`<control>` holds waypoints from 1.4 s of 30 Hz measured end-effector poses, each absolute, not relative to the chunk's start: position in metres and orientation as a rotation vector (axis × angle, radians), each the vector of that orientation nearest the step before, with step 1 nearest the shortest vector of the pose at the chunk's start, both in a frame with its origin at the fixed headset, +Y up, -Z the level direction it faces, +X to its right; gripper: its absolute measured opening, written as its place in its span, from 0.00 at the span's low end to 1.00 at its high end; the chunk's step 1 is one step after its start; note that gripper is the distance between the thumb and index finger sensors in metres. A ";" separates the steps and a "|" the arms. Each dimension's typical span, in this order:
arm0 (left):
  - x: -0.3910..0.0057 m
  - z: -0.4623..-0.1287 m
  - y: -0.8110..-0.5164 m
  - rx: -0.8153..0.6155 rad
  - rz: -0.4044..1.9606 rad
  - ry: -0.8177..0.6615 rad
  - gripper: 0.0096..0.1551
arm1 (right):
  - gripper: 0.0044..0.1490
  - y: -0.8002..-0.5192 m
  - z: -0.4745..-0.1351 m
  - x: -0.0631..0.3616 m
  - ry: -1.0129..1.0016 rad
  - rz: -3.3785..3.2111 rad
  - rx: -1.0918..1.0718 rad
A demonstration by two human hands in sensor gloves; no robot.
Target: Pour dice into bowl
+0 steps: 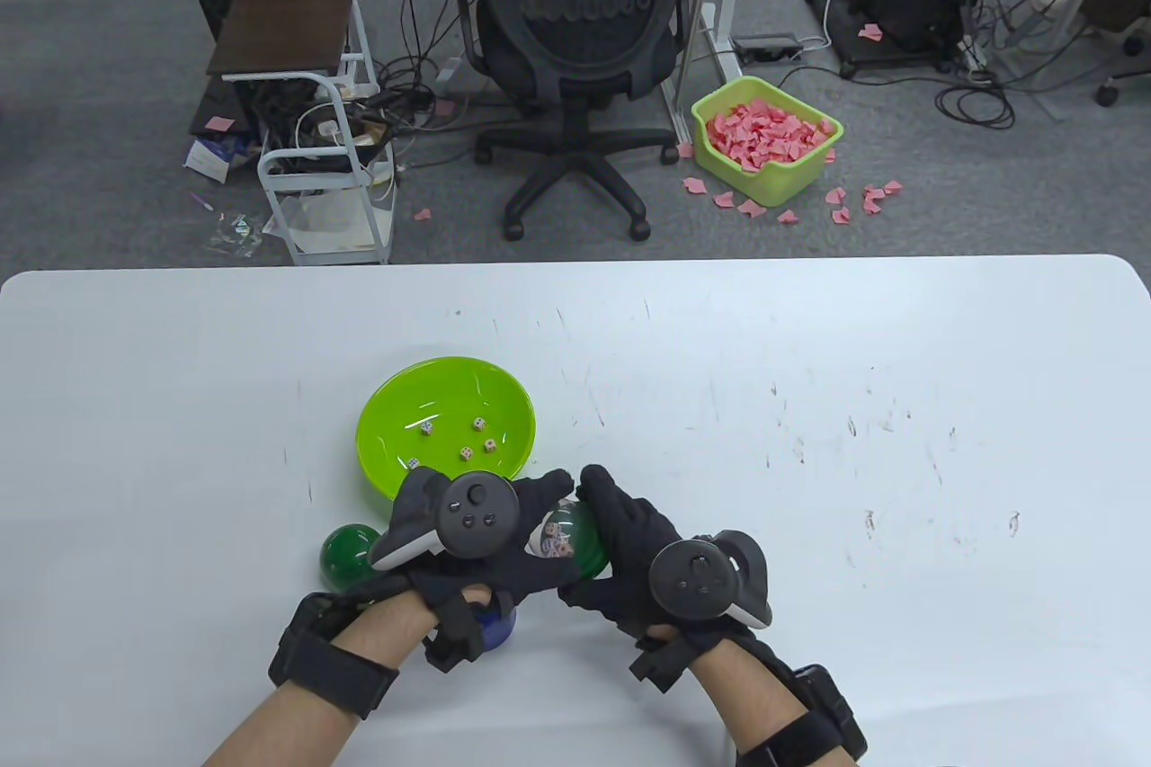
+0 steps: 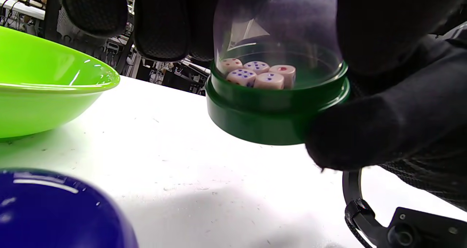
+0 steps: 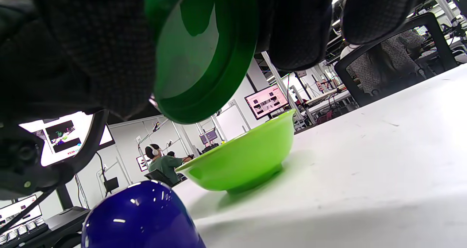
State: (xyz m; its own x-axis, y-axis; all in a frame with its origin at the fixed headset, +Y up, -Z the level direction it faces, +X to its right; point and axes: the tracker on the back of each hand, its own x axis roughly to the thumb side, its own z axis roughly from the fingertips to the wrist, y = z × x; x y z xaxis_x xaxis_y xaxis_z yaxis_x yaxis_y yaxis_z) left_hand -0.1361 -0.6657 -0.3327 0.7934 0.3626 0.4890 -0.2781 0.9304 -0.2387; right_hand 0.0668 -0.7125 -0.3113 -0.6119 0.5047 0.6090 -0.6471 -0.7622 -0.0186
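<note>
A lime green bowl (image 1: 387,434) sits on the white table with several dice (image 1: 468,441) in it. It also shows in the left wrist view (image 2: 43,95) and the right wrist view (image 3: 244,160). Both hands hold a dice cup (image 1: 575,538) just above the table, right of the bowl's near edge. The cup has a dark green base (image 2: 270,109) and a clear dome (image 2: 277,25) with several dice (image 2: 255,74) inside. My left hand (image 1: 539,520) grips the dome from above. My right hand (image 1: 616,533) grips the green base (image 3: 204,51) from the right.
A dark green dome (image 1: 349,556) stands on the table left of my left hand. A blue dome (image 1: 499,623) stands under my left wrist, close below the cup (image 2: 54,211). The table edge is near. An office chair and a basket lie beyond the table.
</note>
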 end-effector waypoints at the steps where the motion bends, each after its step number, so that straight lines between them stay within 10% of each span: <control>1: -0.135 -0.333 -0.665 -0.165 0.349 -0.561 0.55 | 0.73 -0.712 -0.311 0.067 -0.317 2.343 0.785; 21: -0.140 -0.337 -0.632 -0.036 0.308 -0.555 0.52 | 0.74 -0.715 -0.318 0.078 -0.308 2.204 0.685; 42: -0.281 -0.351 -0.619 0.058 0.219 -0.212 0.54 | 0.72 -0.715 -0.323 0.091 -0.309 2.171 0.607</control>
State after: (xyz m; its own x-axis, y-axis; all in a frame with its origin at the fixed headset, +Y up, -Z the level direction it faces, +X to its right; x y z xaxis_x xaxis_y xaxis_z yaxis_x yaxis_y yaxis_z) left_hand -0.2814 -0.6192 -0.3509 0.9538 0.2095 0.2152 -0.2217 0.9745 0.0336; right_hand 0.0906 -0.7145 -0.3225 -0.5300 0.6673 0.5232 -0.7869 -0.6170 -0.0102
